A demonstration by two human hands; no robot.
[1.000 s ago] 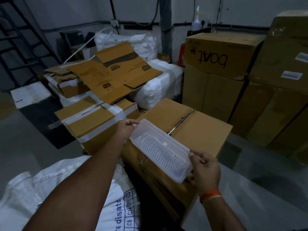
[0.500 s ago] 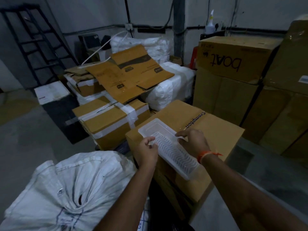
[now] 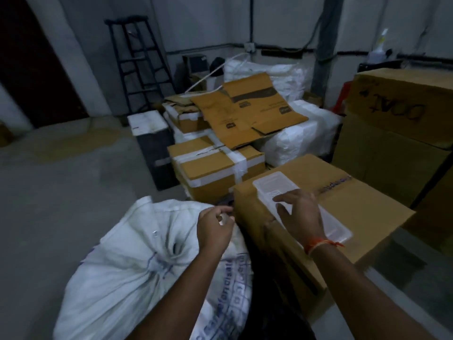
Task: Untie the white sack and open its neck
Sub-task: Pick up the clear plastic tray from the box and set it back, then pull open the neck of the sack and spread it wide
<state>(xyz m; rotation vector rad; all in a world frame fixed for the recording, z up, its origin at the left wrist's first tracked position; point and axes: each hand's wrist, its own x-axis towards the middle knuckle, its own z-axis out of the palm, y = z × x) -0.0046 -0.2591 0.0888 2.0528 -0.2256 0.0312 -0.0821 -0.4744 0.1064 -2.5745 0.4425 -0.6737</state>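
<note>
- White sack [image 3: 137,261]: lies on the floor at my lower left, just beside the near cardboard box [image 3: 343,207]. Bulging, woven, blue print on the side nearest me.
- Sack neck [image 3: 157,267]: gathered into puckered folds and bound with what looks like a blue tie. Still closed, as far as I can see; no part of the mouth is opened.
- My left hand [image 3: 214,231]: hovers above the sack's upper right edge, fingers loosely curled, thumb and forefinger close together. Whether they pinch anything I cannot tell; they are not on the tie.
- My right hand [image 3: 299,212]: fingers spread flat, resting on the clear plastic tray [image 3: 282,187] that lies on top of the box. It grips nothing.
- Progress, by my judgement: nothing done on the sack itself. Tray appears set down, hands nearly free.
- Remaining: reach the tie at the neck, loosen and pull it off, then spread the gathered cloth apart.
</note>
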